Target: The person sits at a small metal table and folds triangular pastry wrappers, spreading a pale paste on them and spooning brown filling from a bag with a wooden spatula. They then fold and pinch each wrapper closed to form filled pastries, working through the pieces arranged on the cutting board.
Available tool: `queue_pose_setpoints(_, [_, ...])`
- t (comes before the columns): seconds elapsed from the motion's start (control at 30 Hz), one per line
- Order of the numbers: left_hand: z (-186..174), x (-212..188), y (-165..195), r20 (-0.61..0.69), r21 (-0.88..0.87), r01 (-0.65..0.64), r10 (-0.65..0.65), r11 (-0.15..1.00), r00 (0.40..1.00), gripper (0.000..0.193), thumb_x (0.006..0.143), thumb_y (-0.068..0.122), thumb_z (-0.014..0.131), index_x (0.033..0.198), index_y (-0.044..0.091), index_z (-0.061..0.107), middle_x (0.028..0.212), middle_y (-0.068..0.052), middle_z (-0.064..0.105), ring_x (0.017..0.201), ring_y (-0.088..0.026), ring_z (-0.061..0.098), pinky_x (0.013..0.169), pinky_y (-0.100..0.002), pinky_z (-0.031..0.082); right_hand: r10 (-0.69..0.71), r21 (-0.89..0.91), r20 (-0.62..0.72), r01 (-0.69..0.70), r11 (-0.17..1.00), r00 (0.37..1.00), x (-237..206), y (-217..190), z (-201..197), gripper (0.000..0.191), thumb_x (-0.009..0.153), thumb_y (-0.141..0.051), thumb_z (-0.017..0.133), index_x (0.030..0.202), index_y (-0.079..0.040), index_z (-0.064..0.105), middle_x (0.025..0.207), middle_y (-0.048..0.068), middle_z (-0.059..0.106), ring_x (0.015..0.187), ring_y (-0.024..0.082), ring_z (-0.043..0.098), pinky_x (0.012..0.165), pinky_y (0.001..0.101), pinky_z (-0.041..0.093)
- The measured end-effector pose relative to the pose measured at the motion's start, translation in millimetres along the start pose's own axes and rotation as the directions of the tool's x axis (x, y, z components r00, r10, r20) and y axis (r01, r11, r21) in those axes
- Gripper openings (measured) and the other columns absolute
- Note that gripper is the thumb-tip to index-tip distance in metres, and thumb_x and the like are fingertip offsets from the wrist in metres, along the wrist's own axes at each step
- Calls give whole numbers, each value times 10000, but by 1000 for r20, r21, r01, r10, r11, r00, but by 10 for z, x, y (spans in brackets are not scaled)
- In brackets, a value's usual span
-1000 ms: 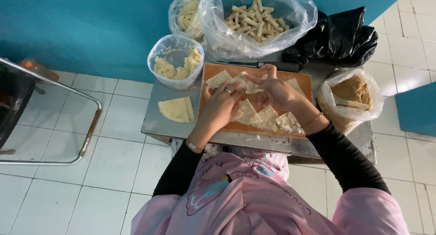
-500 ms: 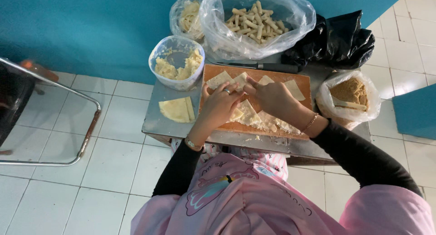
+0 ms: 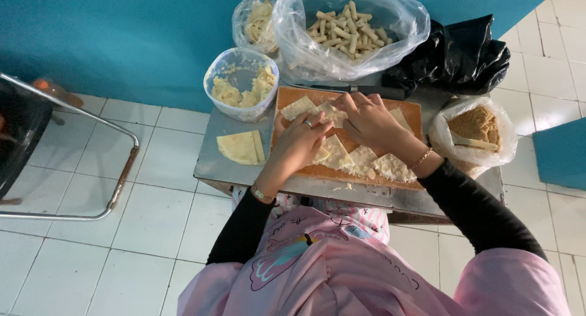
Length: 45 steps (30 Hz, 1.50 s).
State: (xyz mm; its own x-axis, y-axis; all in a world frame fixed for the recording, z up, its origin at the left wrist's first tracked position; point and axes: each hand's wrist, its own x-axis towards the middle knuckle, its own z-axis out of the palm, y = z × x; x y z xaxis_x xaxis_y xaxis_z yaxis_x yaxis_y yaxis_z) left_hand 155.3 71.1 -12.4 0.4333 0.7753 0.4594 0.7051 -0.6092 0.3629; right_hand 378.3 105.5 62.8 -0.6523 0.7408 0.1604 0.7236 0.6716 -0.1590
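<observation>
Two hands meet over the board (image 3: 415,111): your left hand (image 3: 301,144) and right hand (image 3: 368,122) both pinch one dough wrapper (image 3: 332,113) near the far edge, fingers curled narrow around it. Your left hand wears a ring and a wrist bracelet; your right wrist has a bracelet too. Just under your palms lie more triangular wrappers (image 3: 360,160), some spread with filling, close to the near edge of the board. Left of your left hand, a folded stack of plain wrappers (image 3: 241,147) rests on the metal table (image 3: 213,163). Beyond that hand stands a clear tub (image 3: 242,84) of yellowish filling. Past your fingertips sits a clear bag (image 3: 348,32) of finished rolls, with a second smaller bag (image 3: 256,20) beside it. Right of your right hand is a bag of brown crumbs (image 3: 476,130), and a black bag (image 3: 455,57) lies farther off.
</observation>
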Motion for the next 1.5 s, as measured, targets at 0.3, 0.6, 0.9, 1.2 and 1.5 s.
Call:
queue_pose_setpoints(0.3, [36,21,31,54,64,45,-48,997,997,387,935,200,644,1312,278,681,1441,-7,587,1340,-265,511,1025,-738,222,-197,-376,-36,169,911,980,-234,33,174,365,1071,-447,458,1335,-224,573,1596,-63,495,1518,206,375,1190,694,128])
queue_pose_setpoints(0.6, [-40,39,69,100,52,79,-84,996,991,347,941,237,638,1281,278,689,1451,5,572,1353,-256,493,1018,-764,217,-258,-486,16,232,842,966,-107,243,175,449,1064,-528,392,1361,-262,597,1615,-101,476,1564,147,295,1190,711,65])
queue_pose_setpoints(0.9, [-73,68,64,102,48,68,-72,997,992,372,947,240,611,1312,269,683,1454,4,560,1353,-237,488,1038,-763,204,-213,-580,58,206,788,975,47,169,-43,549,1061,-572,407,1402,-180,583,1440,-77,615,1584,141,273,1174,723,114])
queue_pose_setpoints(1.2, [-60,1,-16,13,-24,-32,32,999,999,359,993,231,593,1335,153,669,1510,-80,552,1372,-241,503,1084,-666,204,-25,405,-89,59,912,996,239,-29,-173,322,1106,-248,475,1340,-59,361,1414,185,573,1396,279,528,1104,446,408])
queue_pose_setpoints(1.5, [-387,-151,-21,-103,2,194,-192,981,976,250,967,232,646,1186,159,745,1303,-49,670,1320,-235,549,1062,-622,235,16,884,73,-72,462,997,651,-102,205,302,1108,-53,353,1336,-73,156,1442,168,470,1426,307,521,1090,402,440])
